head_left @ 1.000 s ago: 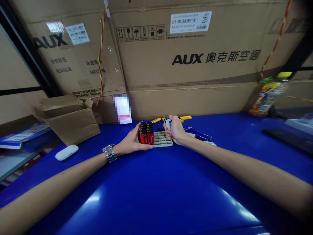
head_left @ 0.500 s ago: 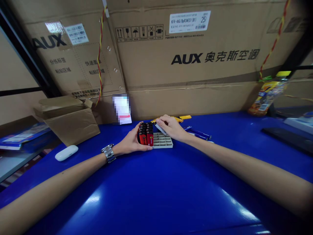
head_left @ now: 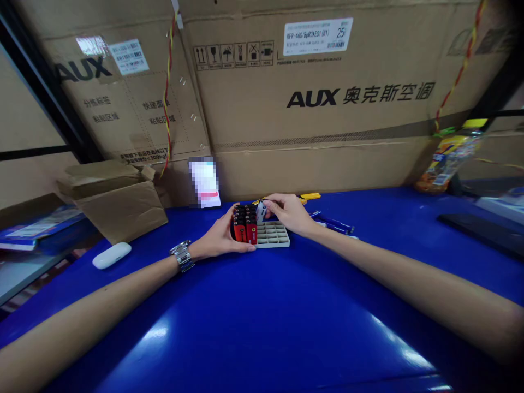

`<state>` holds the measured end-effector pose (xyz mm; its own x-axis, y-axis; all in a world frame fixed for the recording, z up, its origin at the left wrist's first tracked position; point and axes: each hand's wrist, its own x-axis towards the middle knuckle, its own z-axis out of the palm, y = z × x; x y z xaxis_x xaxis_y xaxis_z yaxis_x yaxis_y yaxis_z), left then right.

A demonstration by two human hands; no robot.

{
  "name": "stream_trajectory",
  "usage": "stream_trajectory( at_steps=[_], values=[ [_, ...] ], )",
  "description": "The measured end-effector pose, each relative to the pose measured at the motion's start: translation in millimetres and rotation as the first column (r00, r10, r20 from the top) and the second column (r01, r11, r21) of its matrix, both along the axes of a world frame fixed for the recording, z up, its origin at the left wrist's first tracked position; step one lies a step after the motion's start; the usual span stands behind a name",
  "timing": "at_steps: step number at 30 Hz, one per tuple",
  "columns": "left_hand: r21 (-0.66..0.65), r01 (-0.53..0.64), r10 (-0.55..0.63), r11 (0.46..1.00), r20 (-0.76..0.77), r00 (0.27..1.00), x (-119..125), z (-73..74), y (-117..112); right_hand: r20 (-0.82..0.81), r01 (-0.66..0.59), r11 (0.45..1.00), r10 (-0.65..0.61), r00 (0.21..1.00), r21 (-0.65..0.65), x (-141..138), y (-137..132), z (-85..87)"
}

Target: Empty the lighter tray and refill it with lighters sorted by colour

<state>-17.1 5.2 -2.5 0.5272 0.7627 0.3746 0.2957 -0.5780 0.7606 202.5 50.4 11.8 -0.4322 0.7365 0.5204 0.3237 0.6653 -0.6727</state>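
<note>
A pale grid tray [head_left: 273, 236] sits on the blue table, its left cells filled with upright red [head_left: 251, 233] and orange lighters [head_left: 238, 232] with black tops. Around the tray's left end my left hand [head_left: 223, 233] is closed, thumb along the front and fingers behind, partly hidden. My right hand [head_left: 289, 212] pinches a whitish-grey lighter [head_left: 261, 210] over the tray, tilted, close beside the red row. Cells on the tray's right side hold nothing. Behind and beside the right hand lie yellow lighters [head_left: 310, 196] and several blue lighters [head_left: 338, 225].
A lit phone [head_left: 204, 183] leans on the large carton [head_left: 327, 158] at the back. On the left are an open cardboard box [head_left: 123, 204] and a white case [head_left: 111, 255]. A drink bottle [head_left: 450, 158] and a dark flat object [head_left: 478, 234] are on the right.
My right hand has tipped the whitish-grey lighter more upright and brought it slightly left, against the red row. My left hand keeps its place on the tray.
</note>
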Motion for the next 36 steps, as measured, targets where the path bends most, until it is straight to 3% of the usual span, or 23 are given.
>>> stream_trajectory(
  at_steps=[4, 9, 22, 26, 32, 36],
  values=[
    [0.01, 0.006, -0.006, 1.0, -0.007, 1.0, -1, -0.5, 1, 0.174, -0.013, 0.996, -0.003, 0.985, 0.089, -2, -3, 3.7],
    [0.023, 0.005, -0.005, 1.0, -0.01, 1.0, 0, 0.6, 1, 0.126, 0.128, 0.963, -0.161, 0.979, 0.238, -2, -9, 12.6],
    [0.02, -0.031, 0.031, 0.999, -0.046, 0.998, -1, -0.2, 1, 0.146, 0.145, 0.976, -0.169, 0.975, 0.164, -3, -8, 7.4],
    [0.019, -0.01, 0.01, 1.0, -0.024, 1.0, -2, -1.6, 1, 0.253, 0.104, 0.973, -0.156, 0.955, 0.206, 1, -6, 13.8],
    [0.009, -0.039, 0.039, 0.999, -0.043, 0.998, -2, -2.0, 1, 0.47, 0.02, 0.95, -0.173, 0.865, 0.313, 5, -5, 21.6],
    [-0.001, -0.039, 0.039, 0.999, -0.041, 0.998, -3, -3.7, 2, 0.519, 0.0, 0.965, -0.142, 0.843, 0.264, 0, -6, 16.9]
  ],
)
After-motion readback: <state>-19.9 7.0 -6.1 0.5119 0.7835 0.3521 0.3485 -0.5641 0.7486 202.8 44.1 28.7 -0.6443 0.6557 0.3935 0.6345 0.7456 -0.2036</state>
